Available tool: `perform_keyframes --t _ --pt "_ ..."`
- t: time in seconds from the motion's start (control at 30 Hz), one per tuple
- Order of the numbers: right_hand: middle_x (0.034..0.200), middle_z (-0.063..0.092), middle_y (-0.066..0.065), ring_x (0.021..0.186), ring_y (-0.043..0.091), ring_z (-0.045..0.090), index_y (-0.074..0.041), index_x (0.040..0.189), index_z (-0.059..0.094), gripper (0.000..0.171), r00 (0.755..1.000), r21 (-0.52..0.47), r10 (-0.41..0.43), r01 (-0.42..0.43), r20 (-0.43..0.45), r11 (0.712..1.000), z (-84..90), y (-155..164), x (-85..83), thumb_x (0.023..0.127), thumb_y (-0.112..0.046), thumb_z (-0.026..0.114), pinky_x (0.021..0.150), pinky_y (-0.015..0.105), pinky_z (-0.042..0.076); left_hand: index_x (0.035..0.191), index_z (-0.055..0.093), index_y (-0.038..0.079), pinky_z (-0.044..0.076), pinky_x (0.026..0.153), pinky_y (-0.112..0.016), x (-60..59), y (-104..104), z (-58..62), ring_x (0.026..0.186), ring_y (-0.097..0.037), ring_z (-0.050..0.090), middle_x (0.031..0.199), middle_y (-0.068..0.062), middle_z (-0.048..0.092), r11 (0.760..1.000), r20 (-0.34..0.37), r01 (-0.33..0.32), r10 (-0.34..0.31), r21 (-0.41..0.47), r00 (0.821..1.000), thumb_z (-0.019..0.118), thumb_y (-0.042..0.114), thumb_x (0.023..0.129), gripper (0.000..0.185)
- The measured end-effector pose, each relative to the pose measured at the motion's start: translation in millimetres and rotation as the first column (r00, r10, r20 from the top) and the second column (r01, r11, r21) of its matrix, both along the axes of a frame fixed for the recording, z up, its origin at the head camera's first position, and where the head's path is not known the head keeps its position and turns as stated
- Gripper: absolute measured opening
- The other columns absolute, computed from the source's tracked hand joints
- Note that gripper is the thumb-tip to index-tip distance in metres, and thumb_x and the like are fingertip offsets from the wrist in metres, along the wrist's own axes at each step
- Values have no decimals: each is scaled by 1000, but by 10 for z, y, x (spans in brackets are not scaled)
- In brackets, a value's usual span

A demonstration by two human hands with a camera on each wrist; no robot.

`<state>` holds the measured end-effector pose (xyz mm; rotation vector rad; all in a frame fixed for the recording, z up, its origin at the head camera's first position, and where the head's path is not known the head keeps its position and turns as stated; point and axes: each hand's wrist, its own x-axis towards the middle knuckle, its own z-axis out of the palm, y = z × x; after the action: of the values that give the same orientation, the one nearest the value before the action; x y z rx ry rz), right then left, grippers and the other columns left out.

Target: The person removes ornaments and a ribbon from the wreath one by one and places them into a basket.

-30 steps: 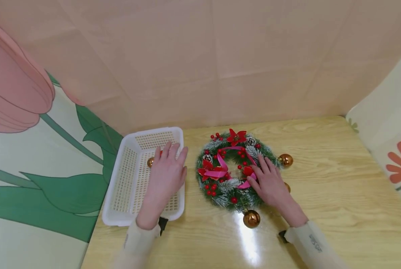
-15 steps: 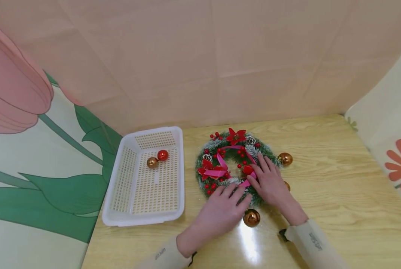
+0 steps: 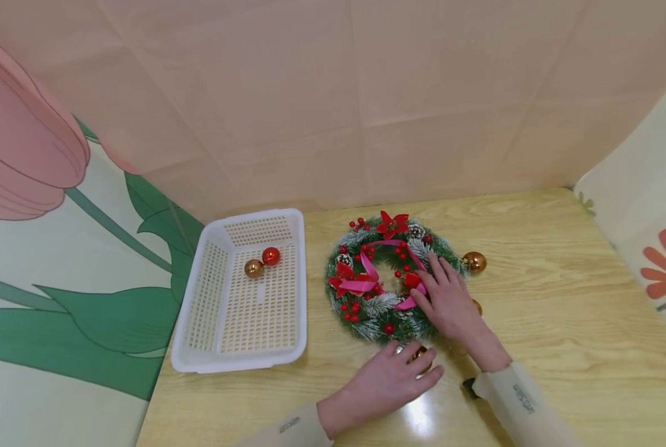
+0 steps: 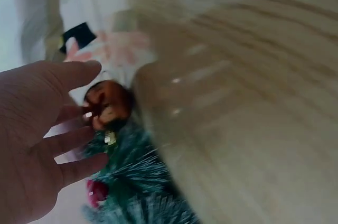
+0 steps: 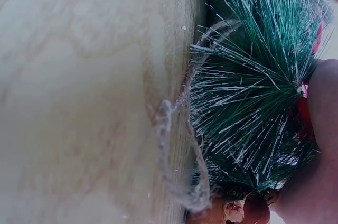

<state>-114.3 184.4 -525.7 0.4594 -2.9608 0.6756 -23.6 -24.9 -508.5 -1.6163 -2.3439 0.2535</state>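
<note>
A green Christmas wreath (image 3: 366, 310) with red berries, poinsettias and a pink ribbon lies flat on the wooden table (image 3: 562, 323). My right hand (image 3: 442, 292) rests open and flat on its right side. My left hand (image 3: 414, 363) is at the wreath's near edge, its spread fingers (image 4: 74, 139) and thumb on either side of a gold bauble (image 3: 420, 354), which is mostly covered. In the blurred left wrist view the gold bauble (image 4: 108, 105) sits just past the fingertips, against the green needles (image 4: 137, 182). The right wrist view shows needles (image 5: 253, 102) and a twine loop (image 5: 174, 129).
A white perforated basket (image 3: 199, 310) stands left of the wreath with a gold ball (image 3: 253, 268) and a red ball (image 3: 271, 256) inside. Another gold bauble (image 3: 474, 262) lies right of the wreath, and one (image 3: 477, 306) peeks out behind my right hand. Patterned walls enclose the table.
My left hand left the basket, crossed to the wreath's near side and came down around the gold bauble at its near edge. My right hand stayed on the wreath.
</note>
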Motion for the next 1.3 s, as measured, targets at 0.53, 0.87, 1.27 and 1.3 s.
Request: perform_keyframes --t 0.53,0.87,1.27,1.3 --pt "163 24 29 146 53 23 3 138 58 51 999 -24 4 -5 -39 1000 2 0 10 106 -35 56 109 75 24 129 66 28 54 81 -33 -44 -23 -70 118 -22 57 136 0 59 1000 -66 10 -8 20 998 35 19 111 37" --pt "163 23 30 146 55 22 5 136 59 51 1000 -29 -2 1 -30 1000 -24 11 -11 105 -35 57 108 77 24 126 64 25 54 88 -38 -42 -58 401 125 -25 55 136 -1 57 995 -112 6 6 102 994 25 13 112 44" --pt "162 25 30 145 55 24 5 137 58 50 999 -14 2 -3 -43 1000 -28 -4 -16 105 -34 57 109 76 24 121 68 22 55 93 -45 -140 -219 885 121 -27 61 134 -5 62 972 -227 -8 63 235 972 37 12 111 34" --pt "162 25 30 145 55 24 5 137 58 50 999 -17 2 -2 -42 1000 -34 -4 -14 105 -34 57 108 76 24 121 67 22 55 94 -46 -162 -248 931 122 -28 61 134 -6 62 971 -236 -16 74 238 969 40 12 110 31"
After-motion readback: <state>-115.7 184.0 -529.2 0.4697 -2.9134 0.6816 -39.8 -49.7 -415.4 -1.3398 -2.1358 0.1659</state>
